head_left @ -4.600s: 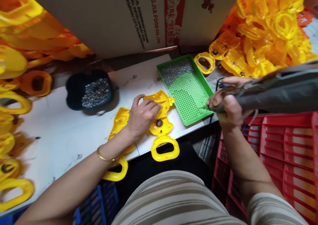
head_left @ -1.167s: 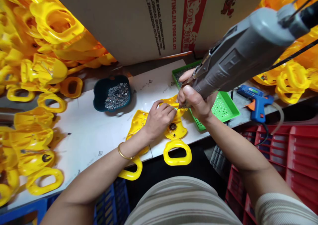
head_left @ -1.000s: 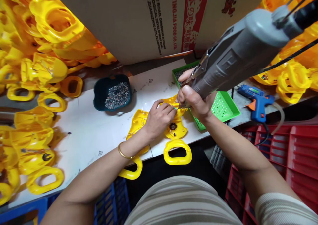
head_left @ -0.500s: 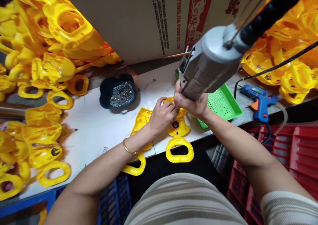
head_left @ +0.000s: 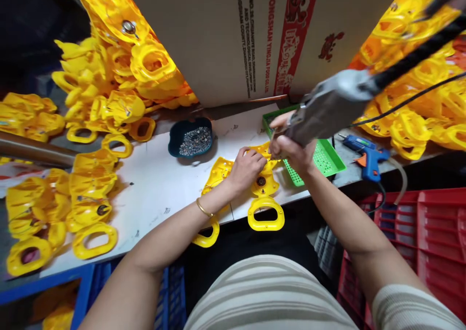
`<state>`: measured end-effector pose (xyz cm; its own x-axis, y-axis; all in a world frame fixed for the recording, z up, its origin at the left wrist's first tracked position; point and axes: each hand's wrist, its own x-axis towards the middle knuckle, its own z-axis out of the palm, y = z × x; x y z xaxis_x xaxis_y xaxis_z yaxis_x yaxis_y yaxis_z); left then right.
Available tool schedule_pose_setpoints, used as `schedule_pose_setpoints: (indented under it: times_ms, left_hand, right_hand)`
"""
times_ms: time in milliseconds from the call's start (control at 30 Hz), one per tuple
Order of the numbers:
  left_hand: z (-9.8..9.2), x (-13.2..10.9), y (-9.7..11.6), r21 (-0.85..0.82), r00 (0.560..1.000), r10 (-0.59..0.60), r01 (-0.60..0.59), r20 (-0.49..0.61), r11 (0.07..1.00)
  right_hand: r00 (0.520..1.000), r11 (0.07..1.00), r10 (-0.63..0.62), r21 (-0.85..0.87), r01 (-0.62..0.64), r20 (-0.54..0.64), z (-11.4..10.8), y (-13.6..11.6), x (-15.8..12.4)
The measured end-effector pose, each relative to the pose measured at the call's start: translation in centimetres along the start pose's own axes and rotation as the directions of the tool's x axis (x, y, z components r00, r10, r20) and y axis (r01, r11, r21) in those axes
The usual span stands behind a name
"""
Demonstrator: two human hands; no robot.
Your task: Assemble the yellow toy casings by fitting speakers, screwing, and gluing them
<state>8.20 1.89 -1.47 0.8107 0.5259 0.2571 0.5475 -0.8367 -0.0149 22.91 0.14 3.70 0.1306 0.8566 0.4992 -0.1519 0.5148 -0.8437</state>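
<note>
Yellow shell (head_left: 269, 175) sits just right of frame centre, open side up, at the front edge of the white board (head_left: 156, 182). Dark round part (head_left: 261, 181) in its lower half; its ring handle (head_left: 265, 226) sticks out past the board edge, lower centre.

Left hand (head_left: 248, 169): palm down over the shell's left side, fingers together and half curled, fingertips at the shell's middle. Can't tell if it pinches anything. Gold bangle (head_left: 204, 207) on that wrist.

Right hand (head_left: 293, 150): closed around the lower end of a grey electric driver (head_left: 329, 107), thumb on the near side, index finger stretched along the body. Driver tilts up to the right, black cable (head_left: 415, 53) running out upper right. Tip is down at the shell's upper part; contact too small to make out.

Second yellow shell (head_left: 217, 173) just left, partly under the left forearm. Dark bowl (head_left: 176, 143) of small metal parts left of centre. Green perforated tray (head_left: 325, 156) right of the shell, partly behind the right hand. Blue glue gun (head_left: 372, 161) mid right, red crate (head_left: 437, 233) lower right. Carton (head_left: 218, 43) stands top centre, yellow parts heaped either side.
</note>
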Motion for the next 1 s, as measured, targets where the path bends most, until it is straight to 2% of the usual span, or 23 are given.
schedule_pose_setpoints:
  times_ms: [100,200,300,367,467,567,700,800,867,933,1000]
  left_hand:
    - [-2.1,-0.9,-0.2,-0.053,1.000,-0.003,0.003,0.003,0.999]
    - [-4.7,-3.7,-1.8,-0.150,1.000,0.020,-0.020,-0.003,0.989]
    - [-6.5,-7.8,-4.1,-0.142,0.989,0.026,-0.006,0.144,0.990]
    - [-6.6,-10.2,-5.0,-0.128,0.973,-0.006,0.036,0.231,0.991]
    - [-5.5,-12.1,-5.0,-0.133,0.960,-0.108,0.147,0.260,0.980]
    - [-3.7,-11.9,-3.9,-0.156,0.950,-0.250,0.279,0.186,0.947]
    - [-1.6,-10.2,-2.2,-0.218,0.922,-0.378,0.386,0.079,0.896]
    - [-0.9,-9.4,-0.8,-0.230,0.889,-0.456,0.451,0.034,0.862]
    - [-1.0,-9.2,-0.3,-0.225,0.877,-0.480,0.465,-0.013,0.856]
    - [-1.7,-9.1,-1.1,-0.236,0.863,-0.490,0.455,-0.121,0.859]
    - [-2.6,-8.8,-3.4,-0.268,0.816,-0.526,0.465,-0.239,0.844]
  right_hand:
    - [0.994,0.990,-0.037,0.133,0.051,-0.107,-0.9,-1.4,-1.0]
    - [0.992,0.988,-0.027,0.150,0.045,-0.121,-1.9,-1.6,-2.0]
    - [0.990,0.991,0.000,0.130,0.018,-0.138,-2.3,-0.8,-2.6]
    - [0.986,0.995,0.016,0.098,0.000,-0.164,-2.2,0.0,-2.8]
    - [0.983,0.998,0.029,0.053,-0.020,-0.181,-1.6,1.1,-2.7]
    - [0.983,0.999,0.018,0.032,-0.012,-0.183,-1.0,1.7,-2.3]
    - [0.984,1.000,-0.014,0.018,0.017,-0.179,-0.7,2.0,-1.6]
    - [0.984,0.999,-0.009,0.031,0.015,-0.181,-0.7,1.4,-1.4]
    - [0.979,0.999,0.009,0.046,0.001,-0.204,-1.0,0.3,-1.6]
    - [0.975,0.998,0.023,0.066,-0.009,-0.219,-1.3,-1.2,-2.1]
    - [0.982,0.996,0.011,0.087,0.005,-0.188,-1.9,-2.8,-2.6]
